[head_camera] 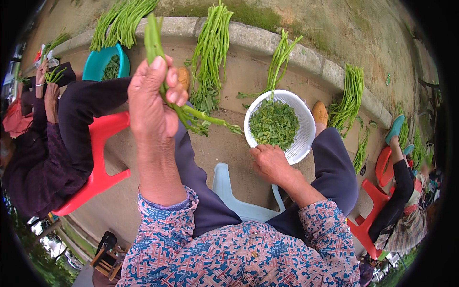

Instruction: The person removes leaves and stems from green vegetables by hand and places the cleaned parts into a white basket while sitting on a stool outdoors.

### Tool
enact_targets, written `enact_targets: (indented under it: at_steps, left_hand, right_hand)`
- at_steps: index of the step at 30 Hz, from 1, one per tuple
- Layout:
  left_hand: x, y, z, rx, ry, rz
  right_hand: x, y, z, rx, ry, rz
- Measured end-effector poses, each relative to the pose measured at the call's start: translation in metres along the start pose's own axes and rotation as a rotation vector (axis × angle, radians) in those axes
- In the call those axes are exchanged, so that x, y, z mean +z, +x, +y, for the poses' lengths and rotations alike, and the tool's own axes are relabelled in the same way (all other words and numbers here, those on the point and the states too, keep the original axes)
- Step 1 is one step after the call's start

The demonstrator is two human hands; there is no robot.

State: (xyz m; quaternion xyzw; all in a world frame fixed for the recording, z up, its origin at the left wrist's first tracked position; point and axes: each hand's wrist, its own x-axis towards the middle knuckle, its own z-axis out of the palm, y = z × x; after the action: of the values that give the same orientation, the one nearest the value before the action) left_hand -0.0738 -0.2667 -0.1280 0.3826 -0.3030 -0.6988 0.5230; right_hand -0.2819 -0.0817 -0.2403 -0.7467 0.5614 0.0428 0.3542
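Note:
My left hand (150, 97) is raised and shut around a small bunch of green leafy-vegetable stems (153, 37). Their thick ends point up past my thumb, while the leafy tips hang below towards the basket. My right hand (272, 163) is at the near rim of a white plastic colander basket (304, 125), its fingers curled downward. Whatever those fingertips hold or touch is hidden by the hand. Inside the basket lies a heap of torn green leaves (274, 122), some yellowish.
Bundles of long stems (211, 50) lean on the stone kerb (254, 37); another bundle (349, 97) lies right. A teal basin (123, 64) stands left. People sit on red plastic stools (104, 150) at both sides. A pale blue stool (229, 197) is beneath me.

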Motion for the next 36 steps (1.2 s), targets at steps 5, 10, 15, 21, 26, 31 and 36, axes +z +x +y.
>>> enact_targets:
  at_steps: [5,10,15,21,26,31,36]
  left_hand:
    - [0.014,0.017,-0.027,0.128,0.26,0.121]
    - [0.002,0.051,-0.063,0.117,0.555,0.157]
    - [0.004,0.094,-0.082,0.093,0.804,0.244]
    - [-0.041,0.179,-0.114,0.201,1.202,0.353]
    - [-0.012,0.21,-0.13,0.173,1.451,0.404]
    - [-0.008,0.234,-0.153,0.09,1.501,0.477]
    - [-0.024,0.245,-0.169,0.123,1.596,0.449]
  right_hand:
    - [-0.01,-0.014,-0.014,-0.118,-0.042,0.01]
    - [-0.026,-0.028,-0.022,-0.21,-0.087,0.048]
    - [-0.054,-0.049,-0.027,-0.294,-0.069,0.177]
    - [-0.079,-0.07,-0.03,-0.372,0.053,0.091]
    - [-0.106,-0.068,-0.032,-0.368,0.136,-0.017]
    - [-0.11,-0.074,-0.033,-0.328,0.148,0.016]
    - [-0.108,-0.073,-0.029,-0.337,0.192,0.016]
